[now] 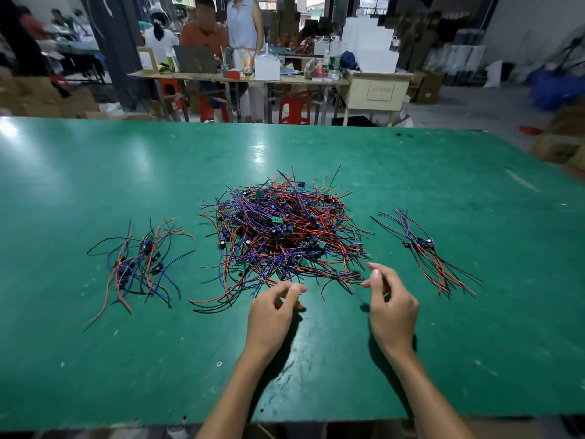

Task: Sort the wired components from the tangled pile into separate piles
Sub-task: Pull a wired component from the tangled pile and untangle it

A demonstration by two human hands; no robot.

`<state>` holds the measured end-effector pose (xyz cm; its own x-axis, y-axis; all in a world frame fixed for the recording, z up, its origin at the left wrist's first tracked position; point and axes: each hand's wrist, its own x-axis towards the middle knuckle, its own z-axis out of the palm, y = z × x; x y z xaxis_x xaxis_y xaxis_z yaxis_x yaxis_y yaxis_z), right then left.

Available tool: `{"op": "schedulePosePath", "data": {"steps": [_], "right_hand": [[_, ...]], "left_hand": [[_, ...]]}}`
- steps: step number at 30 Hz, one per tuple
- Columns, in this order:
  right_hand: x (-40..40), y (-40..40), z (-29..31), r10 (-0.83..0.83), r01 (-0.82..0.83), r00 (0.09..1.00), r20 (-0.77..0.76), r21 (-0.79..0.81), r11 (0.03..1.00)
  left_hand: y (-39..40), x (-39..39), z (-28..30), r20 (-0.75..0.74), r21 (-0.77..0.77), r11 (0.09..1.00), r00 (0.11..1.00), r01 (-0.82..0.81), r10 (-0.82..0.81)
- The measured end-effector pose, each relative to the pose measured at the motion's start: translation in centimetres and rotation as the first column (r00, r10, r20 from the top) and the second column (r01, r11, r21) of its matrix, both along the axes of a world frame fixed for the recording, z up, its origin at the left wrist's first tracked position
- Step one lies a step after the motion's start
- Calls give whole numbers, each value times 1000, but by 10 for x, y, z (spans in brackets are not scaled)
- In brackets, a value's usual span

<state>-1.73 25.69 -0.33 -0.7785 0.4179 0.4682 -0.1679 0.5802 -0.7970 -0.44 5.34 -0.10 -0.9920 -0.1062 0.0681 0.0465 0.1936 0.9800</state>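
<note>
Green table [443, 343] bears a central tangled pile [281, 229]; left pile [139, 264]; right pile [424, 248].

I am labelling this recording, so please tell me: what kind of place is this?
Probably a small electronics assembly workshop: a green work table holding a tangled pile of wired components, cardboard boxes stacked behind, and other workers at a cluttered desk.

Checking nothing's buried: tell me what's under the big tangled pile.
Only the green table shows around the tangled pile. Wires and small boards cover everything beneath; nothing underneath can be seen.
</note>
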Motion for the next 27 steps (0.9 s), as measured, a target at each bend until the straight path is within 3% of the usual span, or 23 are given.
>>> {"op": "schedulePosePath", "data": {"steps": [3, 6, 8, 13, 18, 20, 22, 23, 25, 27], "right_hand": [[14, -18, -1, 195, -188, 981, -15, 196, 962], [25, -30, -5, 403, -340, 914, -34, 476, 811], [29, -33, -6, 467, -386, 884, -6, 554, 737], [33, -32, 1, 469, -465, 876, 111, 446, 765], [27, -30, -3, 348, -376, 927, 141, 379, 846], [22, -31, -4, 252, -270, 963, 99, 408, 872], [14, -30, -5, 124, -164, 985, 122, 427, 889], [10, -29, -5, 69, -146, 980, 189, 432, 890], [4, -27, -7, -12, -160, 933, 359, 447, 880], [1, -28, -9, -34, -162, 915, 403, 441, 883]], "left_hand": [[2, -4, 2, 90, -24, 997, 993, 80, -77], [2, -8, 7, 126, 103, 993, 990, 51, -64], [-2, -10, 9, 116, 201, 979, 993, 13, -37], [-12, -3, 18, 72, 284, 959, 997, -24, 4], [-66, -21, 55, -74, 186, 974, 987, -126, 142], [-102, -35, 72, -115, 107, 962, 958, -249, 261], [-139, -52, 78, -74, -101, 931, 936, -350, 344], [-156, -59, 75, 4, -308, 881, 925, -360, 379], [-179, -64, 64, 208, -680, 693, 844, -238, 494], [-182, -59, 51, 227, -832, 536, 793, -144, 565]]}}
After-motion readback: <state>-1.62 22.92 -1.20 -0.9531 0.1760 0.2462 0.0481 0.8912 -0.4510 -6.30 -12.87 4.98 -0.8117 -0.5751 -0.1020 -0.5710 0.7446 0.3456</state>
